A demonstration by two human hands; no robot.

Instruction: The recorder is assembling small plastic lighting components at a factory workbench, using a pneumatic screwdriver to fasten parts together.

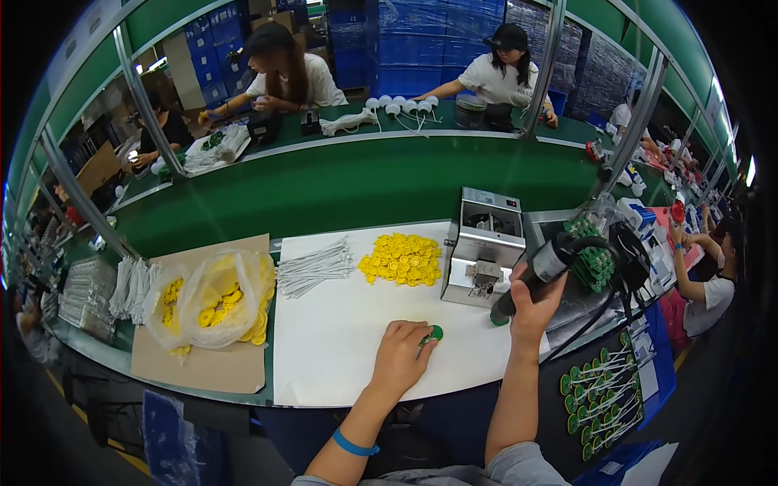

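My left hand (399, 354) pinches a small round green circuit board (434, 334) at the white work sheet (340, 348). In my right hand (535, 304) is a black corded electric screwdriver (551, 257), tilted with its lower end toward the sheet. A bit of green shows at that lower end; whether it is part of the tool or another board, I cannot tell. Beyond my hands lie a heap of yellow round plastic discs (400, 260) and a bundle of white wires (314, 269). A silver metal machine (486, 243) stands just left of the screwdriver.
On cardboard (203, 378) at the left sits a clear bag (219, 300) of yellow discs. Green boards in a bag (596, 267) lie at the right, behind the tool's cable. Boards with white wires (600, 397) rest lower right. Co-workers sit across the green divider (324, 184).
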